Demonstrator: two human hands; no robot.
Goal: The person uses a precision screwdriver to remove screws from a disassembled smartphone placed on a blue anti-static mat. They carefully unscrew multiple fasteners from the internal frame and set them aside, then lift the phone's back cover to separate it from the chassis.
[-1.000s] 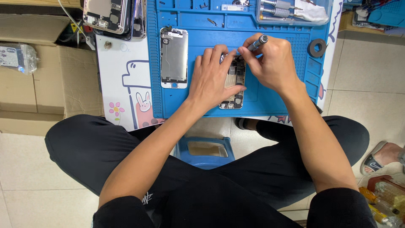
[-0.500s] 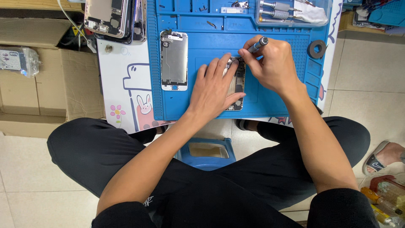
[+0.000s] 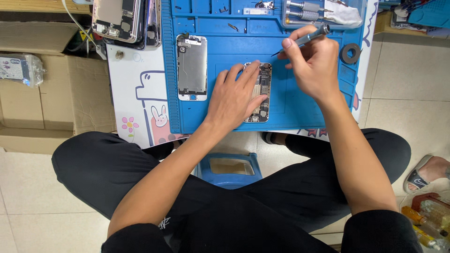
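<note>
Left hand (image 3: pixel 236 96) flat and spread on the opened phone (image 3: pixel 260 93), pressing it down on the blue mat (image 3: pixel 220 119); fingers wide, gripping nothing. Right hand (image 3: pixel 311 63) closed around a grey screwdriver (image 3: pixel 304 38), tip raised a little above the mat, near the top corner of the phone but not touching it.

Possible troubles, only as judgement:
- Slipping of the tip if lowered at an angle, with scratching of the inner parts of the phone.
- Loss of a very small screw, too small to see here, by rolling over the mat edge to the floor.
- Shifting of the phone if the pressing palm relaxes, since nothing else fixes it.
- Knocking of the separate screen panel (image 3: pixel 191 67), lying just beside the left hand.

Counting:
- One opened phone under the hand, near the middle of the mat.
- One screen panel, left of it.
- One screwdriver in use; at least two more tools (image 3: pixel 304 9) at the top edge of the mat.
- One dark ring of tape (image 3: pixel 350 53) at the right.
- A pile of other phones (image 3: pixel 124 21) at top left, number unclear.
- One cardboard box (image 3: pixel 56 98) on the left.
</note>
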